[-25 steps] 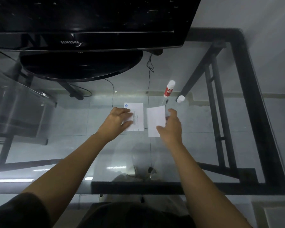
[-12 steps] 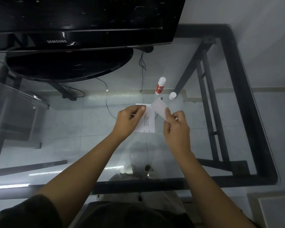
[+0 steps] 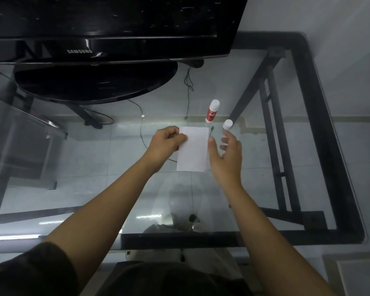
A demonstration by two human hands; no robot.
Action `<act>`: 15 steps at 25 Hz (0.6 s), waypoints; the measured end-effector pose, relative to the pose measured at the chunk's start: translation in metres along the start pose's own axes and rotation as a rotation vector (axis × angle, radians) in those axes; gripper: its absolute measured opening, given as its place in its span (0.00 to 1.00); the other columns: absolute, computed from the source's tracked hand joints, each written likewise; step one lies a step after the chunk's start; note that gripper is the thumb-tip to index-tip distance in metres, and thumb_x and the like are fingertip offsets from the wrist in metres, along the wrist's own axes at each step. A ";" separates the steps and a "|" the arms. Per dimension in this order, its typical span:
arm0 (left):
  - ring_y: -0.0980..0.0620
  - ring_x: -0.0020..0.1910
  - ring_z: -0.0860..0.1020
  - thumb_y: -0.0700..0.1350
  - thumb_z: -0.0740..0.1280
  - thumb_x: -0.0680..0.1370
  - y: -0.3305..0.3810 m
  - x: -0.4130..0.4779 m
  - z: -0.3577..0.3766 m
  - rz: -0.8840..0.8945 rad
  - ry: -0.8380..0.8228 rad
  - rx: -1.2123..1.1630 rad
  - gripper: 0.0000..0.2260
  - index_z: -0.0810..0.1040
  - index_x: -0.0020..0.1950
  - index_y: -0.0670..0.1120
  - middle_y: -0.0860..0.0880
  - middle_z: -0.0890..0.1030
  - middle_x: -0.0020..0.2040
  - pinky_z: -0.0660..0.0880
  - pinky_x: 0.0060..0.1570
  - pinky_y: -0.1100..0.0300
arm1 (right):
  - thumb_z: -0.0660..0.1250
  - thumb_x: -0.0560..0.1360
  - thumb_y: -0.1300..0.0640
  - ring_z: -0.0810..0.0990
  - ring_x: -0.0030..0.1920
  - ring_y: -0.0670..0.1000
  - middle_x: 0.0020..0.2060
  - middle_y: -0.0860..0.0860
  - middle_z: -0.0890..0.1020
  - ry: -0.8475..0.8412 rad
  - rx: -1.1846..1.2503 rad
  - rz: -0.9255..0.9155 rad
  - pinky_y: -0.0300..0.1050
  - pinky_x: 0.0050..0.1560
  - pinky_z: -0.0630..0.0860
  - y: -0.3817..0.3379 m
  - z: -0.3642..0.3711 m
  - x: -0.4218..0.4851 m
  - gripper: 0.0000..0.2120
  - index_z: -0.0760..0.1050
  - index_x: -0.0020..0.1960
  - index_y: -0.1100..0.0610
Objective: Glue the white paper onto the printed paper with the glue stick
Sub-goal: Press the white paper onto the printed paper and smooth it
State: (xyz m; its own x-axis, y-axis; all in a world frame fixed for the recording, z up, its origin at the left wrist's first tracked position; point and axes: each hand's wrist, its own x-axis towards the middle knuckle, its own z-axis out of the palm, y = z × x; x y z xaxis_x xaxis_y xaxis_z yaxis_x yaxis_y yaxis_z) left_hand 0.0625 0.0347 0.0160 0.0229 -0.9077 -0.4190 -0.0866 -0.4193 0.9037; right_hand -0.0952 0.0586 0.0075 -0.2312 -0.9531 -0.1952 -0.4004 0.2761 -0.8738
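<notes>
L hand [image 3: 166, 144] pinches the white paper [image 3: 193, 148] at its upper-left edge, over the glass worktop [image 3: 254, 159]; printed paper not visible, prob. under it. R hand [image 3: 226, 155] spread, just beside the sheet's right edge, holding nothing. Glue stick [image 3: 212, 111] upright beyond, uncapped; cap [image 3: 227, 124] next to it.

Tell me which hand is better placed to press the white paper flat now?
The right hand: it is open and free beside the white rectangular paper. The left hand already has its grip on the paper's left edge, steadying it.
</notes>
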 end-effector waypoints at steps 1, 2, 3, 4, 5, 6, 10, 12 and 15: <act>0.58 0.28 0.71 0.39 0.65 0.75 0.000 0.001 -0.002 -0.008 -0.021 -0.005 0.18 0.71 0.26 0.51 0.57 0.71 0.25 0.69 0.33 0.65 | 0.64 0.74 0.46 0.74 0.48 0.43 0.56 0.49 0.75 -0.065 0.053 0.106 0.33 0.44 0.71 0.000 0.001 0.008 0.18 0.70 0.61 0.50; 0.59 0.28 0.72 0.39 0.65 0.75 -0.002 0.001 -0.002 -0.015 -0.034 -0.005 0.17 0.72 0.27 0.51 0.57 0.73 0.26 0.69 0.31 0.66 | 0.64 0.74 0.48 0.76 0.47 0.44 0.54 0.49 0.78 -0.133 0.064 0.164 0.38 0.46 0.75 0.000 0.002 0.014 0.14 0.73 0.58 0.52; 0.58 0.30 0.74 0.40 0.65 0.75 -0.005 0.003 -0.003 -0.022 -0.036 0.014 0.14 0.74 0.30 0.51 0.55 0.75 0.29 0.70 0.32 0.66 | 0.65 0.74 0.50 0.78 0.46 0.45 0.50 0.49 0.80 -0.166 0.044 0.182 0.44 0.49 0.78 0.001 0.003 0.018 0.11 0.76 0.54 0.53; 0.55 0.33 0.76 0.41 0.66 0.75 -0.008 0.003 -0.002 -0.028 -0.018 0.044 0.10 0.76 0.34 0.49 0.52 0.77 0.32 0.72 0.34 0.64 | 0.66 0.73 0.52 0.79 0.46 0.48 0.47 0.50 0.81 -0.166 0.021 0.187 0.49 0.52 0.79 0.002 0.004 0.021 0.09 0.77 0.51 0.55; 0.53 0.35 0.77 0.41 0.67 0.75 -0.012 0.004 -0.001 -0.036 0.019 0.091 0.05 0.78 0.39 0.47 0.50 0.78 0.35 0.73 0.35 0.62 | 0.67 0.73 0.54 0.80 0.46 0.49 0.46 0.51 0.82 -0.148 0.005 0.188 0.51 0.53 0.78 0.003 0.006 0.022 0.08 0.78 0.50 0.56; 0.51 0.37 0.77 0.42 0.68 0.75 -0.016 0.004 0.000 -0.039 0.062 0.144 0.01 0.79 0.43 0.45 0.48 0.78 0.36 0.74 0.37 0.61 | 0.67 0.72 0.54 0.80 0.46 0.50 0.46 0.52 0.83 -0.124 -0.014 0.187 0.52 0.53 0.78 0.005 0.009 0.023 0.08 0.78 0.49 0.56; 0.50 0.37 0.77 0.43 0.70 0.74 -0.030 0.007 0.008 0.036 0.214 0.352 0.11 0.77 0.54 0.42 0.44 0.80 0.40 0.73 0.35 0.71 | 0.70 0.71 0.54 0.80 0.45 0.51 0.48 0.54 0.84 -0.051 -0.148 0.156 0.45 0.52 0.77 0.009 0.019 0.027 0.12 0.77 0.53 0.57; 0.53 0.34 0.75 0.43 0.70 0.73 -0.033 0.010 0.011 0.075 0.273 0.385 0.12 0.75 0.54 0.42 0.45 0.79 0.39 0.70 0.29 0.75 | 0.70 0.71 0.54 0.79 0.44 0.50 0.47 0.53 0.84 -0.044 -0.166 0.155 0.45 0.51 0.75 0.010 0.023 0.031 0.13 0.77 0.54 0.57; 0.55 0.34 0.75 0.45 0.72 0.72 -0.036 0.010 0.013 0.079 0.316 0.373 0.15 0.72 0.55 0.43 0.47 0.77 0.39 0.69 0.29 0.73 | 0.70 0.71 0.54 0.76 0.40 0.46 0.42 0.51 0.83 -0.034 -0.167 0.155 0.42 0.50 0.74 0.012 0.024 0.032 0.13 0.78 0.53 0.58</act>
State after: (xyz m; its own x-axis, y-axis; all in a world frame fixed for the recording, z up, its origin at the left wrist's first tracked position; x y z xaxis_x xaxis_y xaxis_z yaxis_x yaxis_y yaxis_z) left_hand 0.0527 0.0404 -0.0219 0.2981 -0.9209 -0.2512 -0.4494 -0.3675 0.8142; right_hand -0.0862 0.0281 -0.0204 -0.2731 -0.9003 -0.3389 -0.5037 0.4339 -0.7470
